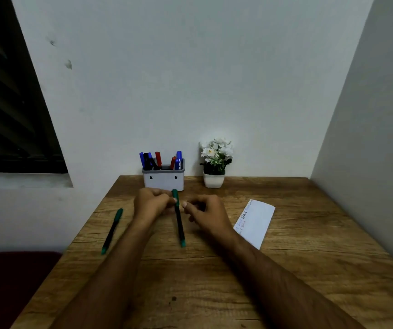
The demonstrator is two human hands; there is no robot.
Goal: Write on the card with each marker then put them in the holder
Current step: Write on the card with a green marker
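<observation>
Head view, looking down a wooden table [214, 281] set against a pale wall.

Left hand [151, 204]: fingers curled, thumb and fingertips pinching the upper part of a green marker [179, 222] near its far end. Marker held roughly upright to the frame, slightly tilted, its near tip pointing back toward the person; whether that tip touches the table cannot be told.

Right hand [206, 212]: just beside the marker on its right, fingers loosely curled, thumb [184, 204] extended toward the marker's barrel. Contact with the barrel is unclear; nothing is seen gripped in this hand.

Second green marker [112, 231]: lying flat near the table's left edge, well apart from both hands, running diagonally.

Holder [163, 179]: white box with a grey rim at the table's far edge, against the wall, just beyond the left hand. Blue, black and red markers stand in it, caps up.

Card [255, 222]: white, lying flat toward the right side of the table, beside the right forearm. Lines of writing in several colours along its left margin; words too small to read.

Small potted plant [215, 162] with white flowers in a white pot, at the far edge, right of the holder.

Dark louvred window [12, 103] on the left wall.
</observation>
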